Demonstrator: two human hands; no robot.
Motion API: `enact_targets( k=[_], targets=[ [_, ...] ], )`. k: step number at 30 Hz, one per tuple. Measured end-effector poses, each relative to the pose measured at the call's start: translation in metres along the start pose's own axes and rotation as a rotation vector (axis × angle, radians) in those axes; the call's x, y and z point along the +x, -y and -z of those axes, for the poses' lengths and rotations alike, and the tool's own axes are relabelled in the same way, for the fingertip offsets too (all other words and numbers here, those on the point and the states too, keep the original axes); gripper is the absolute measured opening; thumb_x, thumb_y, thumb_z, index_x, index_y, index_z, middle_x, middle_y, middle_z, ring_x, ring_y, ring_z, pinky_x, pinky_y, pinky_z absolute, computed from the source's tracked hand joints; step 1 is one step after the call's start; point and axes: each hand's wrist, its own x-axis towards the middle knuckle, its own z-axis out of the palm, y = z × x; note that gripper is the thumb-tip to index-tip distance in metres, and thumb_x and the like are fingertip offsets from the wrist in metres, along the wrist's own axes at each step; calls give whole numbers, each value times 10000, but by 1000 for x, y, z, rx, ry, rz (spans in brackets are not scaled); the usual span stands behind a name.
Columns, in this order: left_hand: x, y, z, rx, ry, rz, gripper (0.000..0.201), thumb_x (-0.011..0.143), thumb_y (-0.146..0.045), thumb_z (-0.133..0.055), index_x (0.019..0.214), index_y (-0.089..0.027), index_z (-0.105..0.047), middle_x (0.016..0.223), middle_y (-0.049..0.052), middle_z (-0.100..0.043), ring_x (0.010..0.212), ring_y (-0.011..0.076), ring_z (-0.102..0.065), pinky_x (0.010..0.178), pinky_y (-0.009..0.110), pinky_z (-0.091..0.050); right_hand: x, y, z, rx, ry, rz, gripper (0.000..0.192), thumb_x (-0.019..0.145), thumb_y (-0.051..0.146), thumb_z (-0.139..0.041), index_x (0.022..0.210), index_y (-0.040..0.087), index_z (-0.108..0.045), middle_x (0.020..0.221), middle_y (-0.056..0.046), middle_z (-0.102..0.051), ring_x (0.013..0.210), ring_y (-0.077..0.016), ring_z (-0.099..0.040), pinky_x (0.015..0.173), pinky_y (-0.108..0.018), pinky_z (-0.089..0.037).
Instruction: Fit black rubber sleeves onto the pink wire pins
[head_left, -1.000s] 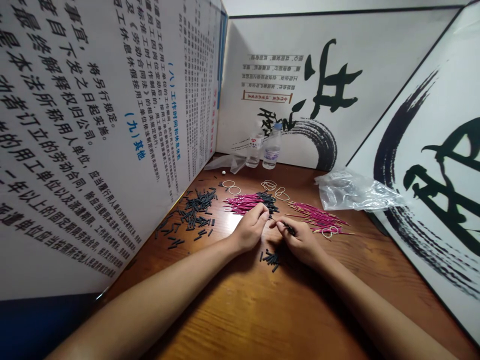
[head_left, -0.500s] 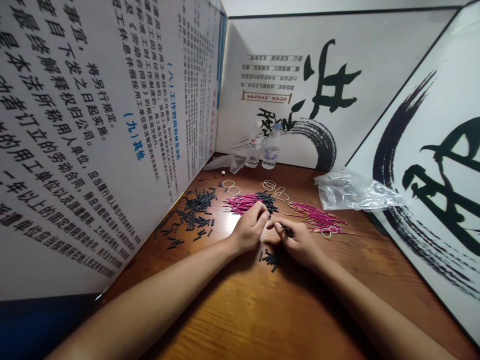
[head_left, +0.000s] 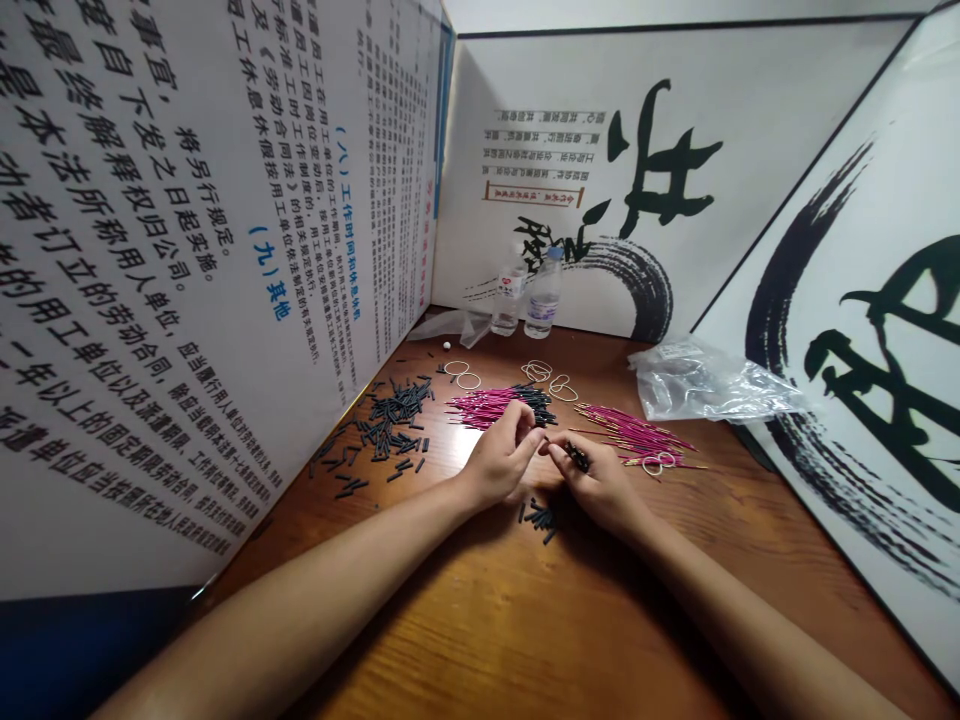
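My left hand is closed, thumb against forefinger in a pinch; whatever is between the tips is too small to make out. Almost touching it, my right hand curls round a small dark bundle with gold flecks, its thumb and forefinger pinched too. Just beyond my left hand lie pink sticks with black sleeves at their right ends. More pink sticks with gold-coloured tips are spread beyond my right hand. A small pile of short black tubes sits below, between my wrists.
Many loose black tubes are scattered at the left. Pale rubber bands lie behind the sticks. Two water bottles stand at the back, with a clear plastic bag to their right. Printed panels enclose the wooden table.
My left fingertips have shifted slightly right, towards my right hand. A thin light piece that showed between the two hands is no longer visible. The dark bundle has turned a little in my right hand.
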Motion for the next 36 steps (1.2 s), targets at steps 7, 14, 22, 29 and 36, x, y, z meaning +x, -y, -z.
enact_targets(
  k=[7, 14, 22, 29, 36],
  targets=[
    [-1, -2, 1, 63, 0, 5, 96, 919, -260, -424, 860, -186, -440, 773, -16, -491, 705, 124, -459, 662, 246, -372, -1, -3, -2, -50, -7, 0, 270, 925, 333, -425, 860, 190, -645, 775, -47, -670, 753, -185, -606, 701, -272, -439],
    [-4, -7, -1, 168, 0, 20, 107, 923, -272, -419, 863, -191, -455, 786, -10, -539, 701, 132, -492, 648, 254, -371, 0, 0, 0, -71, -19, 21, 252, 922, 337, -439, 859, 191, -634, 825, -52, -690, 749, -179, -614, 687, -265, -439],
    [-4, -7, -1, 158, 21, 52, 115, 915, -282, -432, 844, -192, -443, 754, -13, -545, 674, 132, -501, 620, 251, -368, 0, -3, 0, -83, 31, 21, 242, 931, 336, -422, 888, 200, -617, 857, -56, -684, 772, -182, -605, 718, -277, -437],
    [-4, -5, 0, 99, 31, -6, 144, 942, -297, -365, 900, -187, -449, 794, -17, -500, 723, 125, -473, 670, 251, -374, -1, -1, 4, -96, 26, -13, 156, 901, 307, -454, 856, 198, -556, 744, -15, -614, 681, -156, -537, 651, -262, -395],
    [-5, -5, -1, 134, 150, -23, 98, 910, -219, -381, 854, -187, -454, 785, -19, -506, 732, 130, -469, 678, 250, -369, 7, -20, 18, 66, -340, -162, 257, 850, 375, -517, 689, 212, -400, 603, 35, -424, 564, -122, -395, 547, -245, -338]
  ],
)
